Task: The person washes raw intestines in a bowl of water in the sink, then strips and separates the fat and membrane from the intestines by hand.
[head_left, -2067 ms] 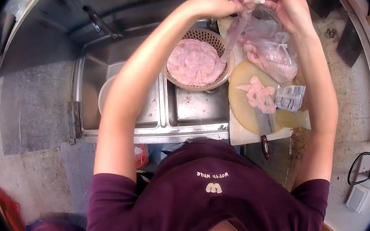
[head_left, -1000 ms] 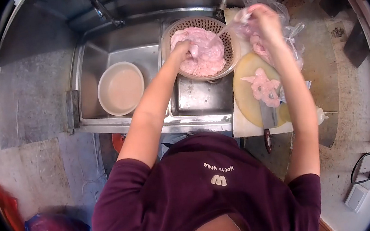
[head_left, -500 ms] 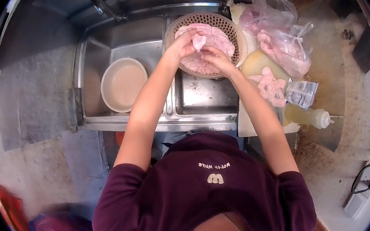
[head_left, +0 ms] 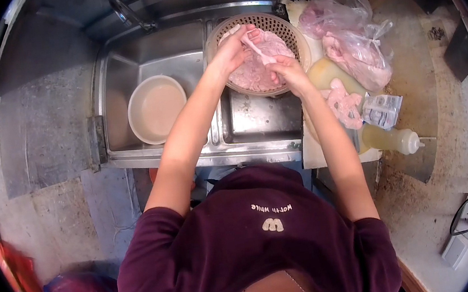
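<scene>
A thin strip of pale pink raw meat (head_left: pixel 259 50) is stretched between my two hands, over a beige colander (head_left: pixel 285 30). My left hand (head_left: pixel 232 50) grips its upper left end with bent fingers. My right hand (head_left: pixel 289 73) pinches the lower right end between thumb and fingers. Beneath them, a heap of pink raw meat (head_left: pixel 255 77) fills much of the colander. The exact cut cannot be made out. The colander sits at the back of the right sink basin (head_left: pixel 260 121).
A round beige tub (head_left: pixel 138 111) of cloudy liquid stands in the left basin (head_left: pixel 120 89). To the right are bagged raw meat (head_left: pixel 357 59), loose pink pieces (head_left: pixel 344 106), a silver pouch (head_left: pixel 382 110) and a squeeze bottle (head_left: pixel 394 139). Two faucets, one (head_left: pixel 127 12) at left, rise behind.
My hands have moved apart, the right one shifting toward the right. The piece of meat, bunched between my fingers before, is now drawn out into a strip.
</scene>
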The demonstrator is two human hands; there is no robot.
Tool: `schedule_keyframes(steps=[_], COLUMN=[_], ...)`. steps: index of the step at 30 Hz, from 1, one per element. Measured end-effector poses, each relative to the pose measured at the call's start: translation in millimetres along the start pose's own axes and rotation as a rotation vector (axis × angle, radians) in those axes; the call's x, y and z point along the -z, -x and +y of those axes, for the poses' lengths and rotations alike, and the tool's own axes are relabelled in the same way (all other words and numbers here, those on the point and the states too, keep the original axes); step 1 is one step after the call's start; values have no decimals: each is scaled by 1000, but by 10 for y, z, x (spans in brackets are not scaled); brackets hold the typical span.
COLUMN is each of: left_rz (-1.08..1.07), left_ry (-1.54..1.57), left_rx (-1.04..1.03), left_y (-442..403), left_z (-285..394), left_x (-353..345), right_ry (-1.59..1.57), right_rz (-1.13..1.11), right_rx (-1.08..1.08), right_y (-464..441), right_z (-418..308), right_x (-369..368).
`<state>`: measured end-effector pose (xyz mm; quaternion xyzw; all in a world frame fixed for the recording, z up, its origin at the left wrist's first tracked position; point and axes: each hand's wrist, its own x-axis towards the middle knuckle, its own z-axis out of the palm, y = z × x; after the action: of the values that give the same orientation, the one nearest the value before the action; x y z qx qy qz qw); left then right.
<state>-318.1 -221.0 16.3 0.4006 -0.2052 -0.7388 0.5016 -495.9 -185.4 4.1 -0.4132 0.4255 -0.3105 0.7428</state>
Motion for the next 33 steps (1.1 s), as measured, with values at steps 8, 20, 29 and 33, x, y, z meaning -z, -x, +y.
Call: schedule_keyframes(steps=[8, 20, 29, 33], left_rz=[-72, -96, -38, 10], left_ry=[-570, -175, -33, 5], left_rx=[-82, 16, -67, -87], left_y=[30, 143, 129, 104], left_z=[-10, -57, -165, -179], left_x=[-19, -171, -218, -221], right_ry=[-38, 100, -35, -142], right_rz=[12, 100, 171, 214], right_rx=[-37, 128, 136, 192], right_y=[16, -70, -203, -160], right_z=[-389, -13, 225, 191], right_x=[283, 54, -18, -38])
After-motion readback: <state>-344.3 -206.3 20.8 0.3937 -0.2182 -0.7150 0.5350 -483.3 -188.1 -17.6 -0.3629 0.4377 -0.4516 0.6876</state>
